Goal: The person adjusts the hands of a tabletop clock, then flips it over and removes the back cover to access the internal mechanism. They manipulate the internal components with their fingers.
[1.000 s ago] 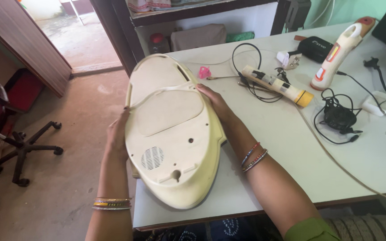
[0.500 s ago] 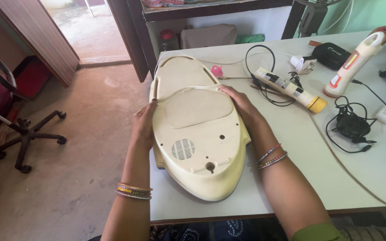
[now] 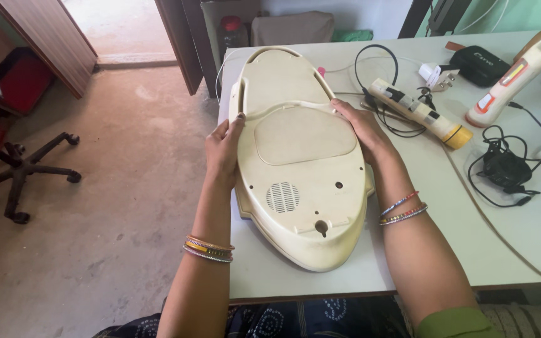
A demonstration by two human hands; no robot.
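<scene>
A large cream oval plastic appliance casing (image 3: 302,169) lies underside up on the white table (image 3: 521,238), with a round vent grille and a few screw holes showing. My left hand (image 3: 223,150) grips its left edge. My right hand (image 3: 361,128) holds its right edge, fingers curled over the rim. Both wrists wear bangles.
To the right lie a cream torch with a yellow end (image 3: 421,112), a white and orange handheld device (image 3: 515,78), a black adapter with coiled cable (image 3: 502,169), a black pouch (image 3: 486,62) and a white plug (image 3: 436,75). An office chair (image 3: 14,156) stands on the floor at left.
The casing has shifted further onto the table and to the right in view. Both hands stay on its edges; the camera moved closer.
</scene>
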